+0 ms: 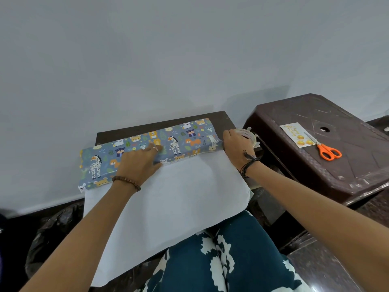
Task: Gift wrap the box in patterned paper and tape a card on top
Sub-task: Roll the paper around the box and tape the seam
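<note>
Now my left hand point(140, 160) presses flat on the blue animal-patterned wrapping paper point(147, 148) mid-frame, while my right hand point(239, 144) grips a clear tape roll point(248, 135) beside its right end.

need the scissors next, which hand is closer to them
Right. The right hand holds the tape roll beside the stool with the scissors; the left hand presses the patterned paper, farther away.
</note>
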Motion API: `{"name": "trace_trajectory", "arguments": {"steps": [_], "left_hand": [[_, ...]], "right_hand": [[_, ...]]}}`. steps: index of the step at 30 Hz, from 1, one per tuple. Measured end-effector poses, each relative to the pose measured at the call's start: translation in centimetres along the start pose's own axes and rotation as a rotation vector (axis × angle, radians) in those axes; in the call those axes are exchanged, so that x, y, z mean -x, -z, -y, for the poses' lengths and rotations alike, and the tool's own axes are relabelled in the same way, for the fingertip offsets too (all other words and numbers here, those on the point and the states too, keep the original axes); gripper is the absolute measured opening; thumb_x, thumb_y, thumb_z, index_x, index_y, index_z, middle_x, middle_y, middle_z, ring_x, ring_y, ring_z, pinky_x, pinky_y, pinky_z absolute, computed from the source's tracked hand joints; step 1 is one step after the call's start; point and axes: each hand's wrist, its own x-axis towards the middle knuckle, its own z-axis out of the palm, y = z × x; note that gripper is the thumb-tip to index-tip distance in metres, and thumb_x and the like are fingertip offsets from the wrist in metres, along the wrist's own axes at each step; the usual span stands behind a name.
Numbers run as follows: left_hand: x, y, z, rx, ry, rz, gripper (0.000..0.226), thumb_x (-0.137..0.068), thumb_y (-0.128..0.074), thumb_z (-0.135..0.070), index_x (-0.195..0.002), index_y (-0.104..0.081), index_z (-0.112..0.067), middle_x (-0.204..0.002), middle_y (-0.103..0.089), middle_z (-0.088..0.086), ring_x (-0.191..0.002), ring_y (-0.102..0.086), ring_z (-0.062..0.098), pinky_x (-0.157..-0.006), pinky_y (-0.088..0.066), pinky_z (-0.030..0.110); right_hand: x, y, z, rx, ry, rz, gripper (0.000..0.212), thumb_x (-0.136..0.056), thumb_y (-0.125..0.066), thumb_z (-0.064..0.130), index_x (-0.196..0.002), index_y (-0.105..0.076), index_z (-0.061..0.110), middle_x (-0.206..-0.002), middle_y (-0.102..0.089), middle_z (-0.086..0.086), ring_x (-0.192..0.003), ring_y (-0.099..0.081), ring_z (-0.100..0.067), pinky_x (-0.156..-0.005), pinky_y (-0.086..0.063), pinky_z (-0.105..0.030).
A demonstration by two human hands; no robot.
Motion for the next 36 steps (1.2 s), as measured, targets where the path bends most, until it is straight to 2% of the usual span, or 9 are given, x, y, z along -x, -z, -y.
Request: {"name": "trace_trajectory", "arguments": {"steps": [5, 8, 10, 13, 15, 17, 20, 30, 36], "left_hand": [[0.0, -0.4, 0.0, 0.046, 0.019, -0.018, 0.051, -0.095, -0.043, -0.043, -0.141, -0.034, -0.025, -0.119, -0.063, 0.006, -0.092, -0.065, 0.028, -0.072, -0.047, 0.031], [0.0, -1.3, 0.3, 0.09, 0.066, -0.023, 0.051, -0.093, -0.047, -0.045, -0.138, -0.038, -0.023, -0.098, -0.069, 0.008, -0.083, -0.066, 0.028, -0.063, -0.041, 0.028], [0.1, -1.7, 0.4, 0.129, 0.078, -0.027, 0.05, -0.092, -0.049, -0.045, -0.135, -0.041, -0.022, -0.1, -0.069, 0.008, -0.083, -0.066, 0.029, -0.061, -0.04, 0.027], [0.4, -2.0, 0.3, 0.174, 0.089, -0.08, 0.049, -0.092, -0.05, -0.045, -0.135, -0.042, -0.023, -0.111, -0.066, 0.005, -0.089, -0.066, 0.027, -0.061, -0.041, 0.026], [0.6, -2.1, 0.2, 0.169, 0.101, -0.103, 0.049, -0.092, -0.049, -0.044, -0.136, -0.041, -0.024, -0.121, -0.062, 0.002, -0.098, -0.064, 0.025, -0.064, -0.043, 0.028], [0.7, -2.4, 0.2, 0.182, 0.109, -0.084, 0.051, -0.093, -0.047, -0.044, -0.14, -0.038, -0.024, -0.133, -0.054, 0.001, -0.113, -0.056, 0.027, -0.079, -0.048, 0.034], [0.4, -4.0, 0.7, 0.24, 0.085, -0.096, 0.054, -0.093, -0.05, -0.039, -0.142, -0.037, -0.021, -0.151, -0.031, 0.0, -0.137, -0.033, 0.022, -0.111, -0.024, 0.046], [0.4, -6.1, 0.9, 0.362, 0.103, -0.148, 0.056, -0.091, -0.055, -0.037, -0.142, -0.036, -0.024, -0.15, -0.032, 0.002, -0.141, -0.025, 0.018, -0.115, -0.004, 0.045], [0.4, -6.3, 0.9, 0.386, 0.099, -0.16, 0.057, -0.091, -0.052, -0.04, -0.142, -0.034, -0.025, -0.151, -0.03, 0.001, -0.142, -0.023, 0.017, -0.116, -0.001, 0.043]], "right_hand": [[0.5, 0.4, 0.3, 0.132, 0.055, -0.108, 0.047, -0.026, -0.086, -0.001, -0.051, -0.048, 0.01, -0.032, -0.04, -0.001, -0.028, -0.016, -0.012, -0.06, 0.005, -0.004], [-0.1, -0.3, -0.3, 0.182, 0.022, -0.079, 0.047, -0.042, -0.081, -0.002, -0.056, -0.039, 0.013, -0.033, -0.036, 0.001, -0.033, -0.013, -0.011, -0.052, 0.001, -0.005], [0.1, 0.2, -0.3, 0.26, -0.104, -0.04, 0.034, -0.07, -0.072, 0.006, -0.07, -0.038, 0.013, -0.042, -0.04, 0.001, -0.034, -0.029, -0.014, -0.038, -0.016, -0.013], [-0.1, 1.1, -0.5, -0.081, -0.222, -0.068, 0.017, -0.098, -0.044, 0.026, -0.096, -0.054, 0.012, -0.078, -0.06, -0.002, -0.063, -0.053, -0.02, -0.052, -0.034, -0.026], [-0.1, 1.8, 0.4, -0.484, -0.31, -0.188, 0.014, -0.093, -0.053, 0.029, -0.091, -0.062, 0.019, -0.098, -0.053, 0.006, -0.078, -0.055, -0.014, -0.059, -0.038, -0.025], [-0.3, 2.3, 2.2, -0.823, -0.325, -0.231, 0.004, -0.086, -0.064, 0.023, -0.082, -0.065, 0.02, -0.093, -0.05, 0.01, -0.081, -0.052, -0.006, -0.064, -0.039, -0.016], [0.8, 1.4, 5.6, -1.167, -0.247, -0.04, 0.004, -0.081, -0.069, 0.012, -0.079, -0.068, 0.016, -0.084, -0.065, 0.005, -0.073, -0.052, 0.0, -0.068, -0.04, -0.012], [3.3, -3.2, 11.1, -1.096, -0.19, 0.22, 0.034, -0.081, -0.069, 0.016, -0.092, -0.044, 0.037, -0.077, -0.065, 0.011, -0.08, -0.064, -0.011, -0.074, -0.049, -0.032], [2.4, -3.6, 12.2, -1.09, -0.234, 0.18, 0.045, -0.079, -0.073, 0.023, -0.101, -0.034, 0.024, -0.079, -0.069, 0.0, -0.074, -0.062, -0.016, -0.064, -0.046, -0.03]]}}
